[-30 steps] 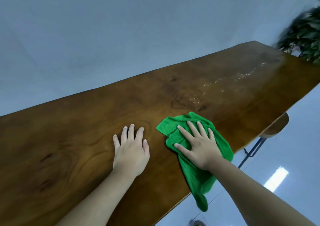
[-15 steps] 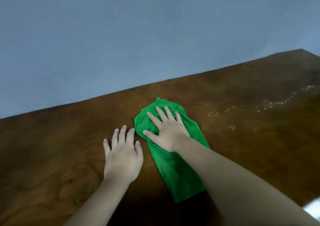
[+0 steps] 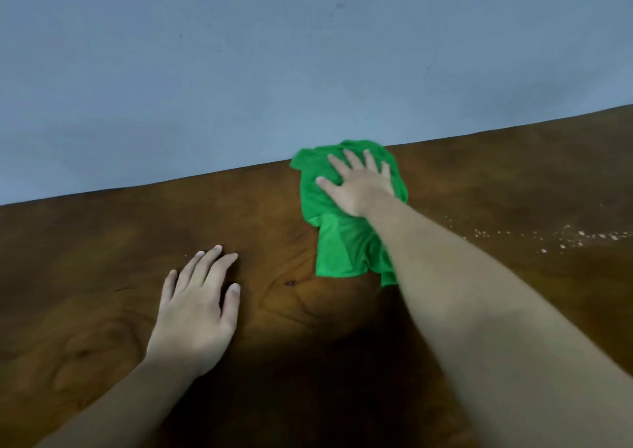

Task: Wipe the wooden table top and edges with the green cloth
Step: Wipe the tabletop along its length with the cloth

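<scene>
Right hand (image 3: pixel 359 187) lies flat w/ fingers spread, palm pressing down on the crumpled bright green cloth (image 3: pixel 342 242). Nothing pinched; the hand just bears on the fabric. Cloth sits at the far edge of the dark brown wooden counter (image 3: pixel 513 180), its top bunched right up to the edge, poss. lapping just over it, though the view is too soft there to be sure. The rest of the cloth trails back toward the person, partly under the right forearm.

Left hand (image 3: pixel 195 314) rests palm-down on bare wood, nearer the person and well apart from the cloth, fingers extended and slightly fanned, holding nothing.

A scatter of small pale droplets or specks (image 3: pixel 579 238) lies on the counter to the right of the cloth. Plain grey-blue wall (image 3: pixel 308 53) behind.
</scene>
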